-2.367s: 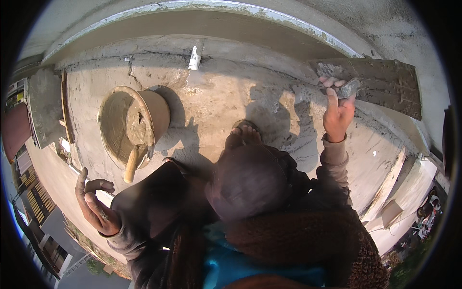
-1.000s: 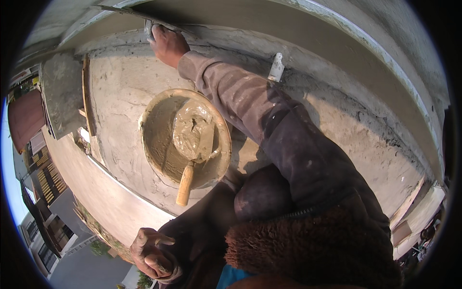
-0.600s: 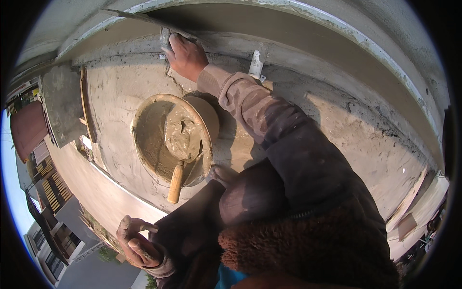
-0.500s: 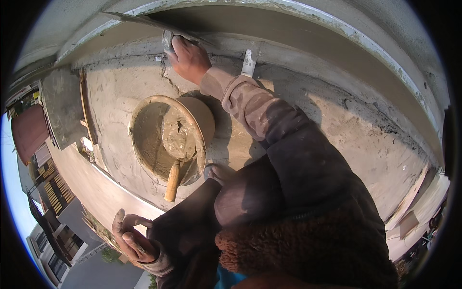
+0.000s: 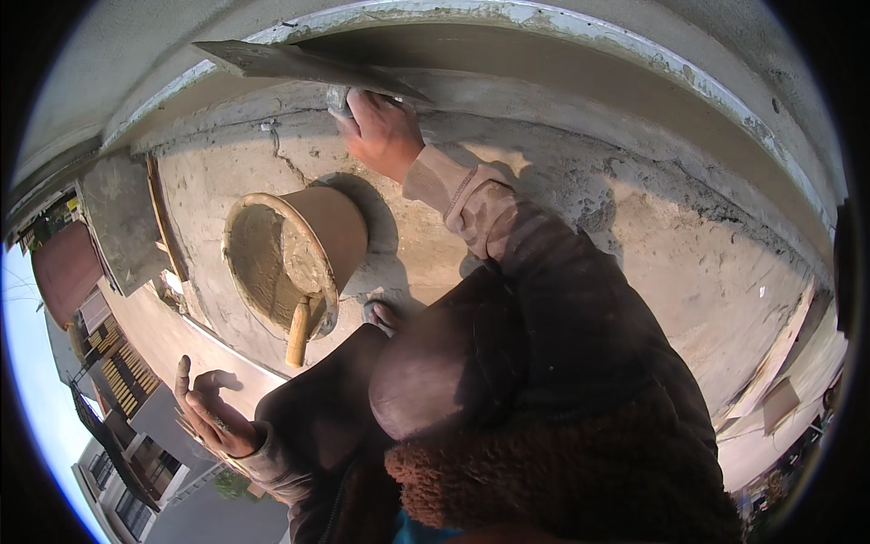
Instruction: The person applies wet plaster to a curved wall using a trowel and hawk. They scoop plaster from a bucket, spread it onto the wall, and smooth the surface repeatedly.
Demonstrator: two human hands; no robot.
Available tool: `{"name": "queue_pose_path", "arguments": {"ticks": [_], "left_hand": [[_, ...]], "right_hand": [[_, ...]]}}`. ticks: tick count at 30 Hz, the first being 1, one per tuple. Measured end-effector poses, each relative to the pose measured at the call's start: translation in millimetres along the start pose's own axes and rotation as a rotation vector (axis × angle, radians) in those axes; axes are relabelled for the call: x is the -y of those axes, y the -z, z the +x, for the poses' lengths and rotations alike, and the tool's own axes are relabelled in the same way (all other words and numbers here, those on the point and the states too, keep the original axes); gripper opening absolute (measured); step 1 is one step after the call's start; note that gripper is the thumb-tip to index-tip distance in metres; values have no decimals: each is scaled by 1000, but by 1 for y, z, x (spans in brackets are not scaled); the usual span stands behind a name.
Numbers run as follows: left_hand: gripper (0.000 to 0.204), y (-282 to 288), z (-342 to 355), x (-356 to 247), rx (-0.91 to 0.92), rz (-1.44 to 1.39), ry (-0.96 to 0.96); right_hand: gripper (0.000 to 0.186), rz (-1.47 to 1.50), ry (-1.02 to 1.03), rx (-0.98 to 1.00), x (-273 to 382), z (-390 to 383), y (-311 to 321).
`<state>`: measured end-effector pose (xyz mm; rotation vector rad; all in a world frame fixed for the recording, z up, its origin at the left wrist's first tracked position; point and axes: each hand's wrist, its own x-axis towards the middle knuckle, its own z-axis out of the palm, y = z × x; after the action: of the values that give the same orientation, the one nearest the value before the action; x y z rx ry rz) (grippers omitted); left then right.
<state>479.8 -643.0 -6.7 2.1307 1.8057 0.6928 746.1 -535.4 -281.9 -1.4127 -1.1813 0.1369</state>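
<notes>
My right hand (image 5: pixel 385 136) was clamped on the grey handle (image 5: pixel 337 99) of a long flat float (image 5: pixel 272 62), in the upper part of the frame, left of centre. Most of this handle was covered by my own hand, and several fingertips I could not make out. The far side of the float was hidden, so I cannot tell how much of it touched the smooth plaster (image 5: pixel 544 62). Its long axis sloped a little down from left to right; the broader-looking end pointed to the upper left, and the other thinned to almost a line. At the lower left, my left hand (image 5: pixel 216 414) was raised, its fingers bent and apart. In the bucket (image 5: pixel 340 227), left of centre, mortar (image 5: pixel 304 258) surrounded a tool whose blade was hard to see; its wooden stick (image 5: pixel 297 335) pointed downward.
</notes>
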Motion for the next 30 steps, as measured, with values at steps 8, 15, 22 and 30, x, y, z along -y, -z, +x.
{"name": "queue_pose_path", "arguments": {"ticks": [8,15,22,30], "left_hand": [[56,-9,5,-6,-33,-5,-7],[56,-19,8,-15,-57,-41,12],[57,-23,9,-24,-41,-55,13],[58,-16,7,-33,-36,-55,-13]], "right_hand": [[23,34,-35,27,-9,-10,62],[24,11,-48,6,-15,-18,119],[19,-28,-145,49,-32,-34,167],[19,53,-378,165,-28,-34,234]]}}
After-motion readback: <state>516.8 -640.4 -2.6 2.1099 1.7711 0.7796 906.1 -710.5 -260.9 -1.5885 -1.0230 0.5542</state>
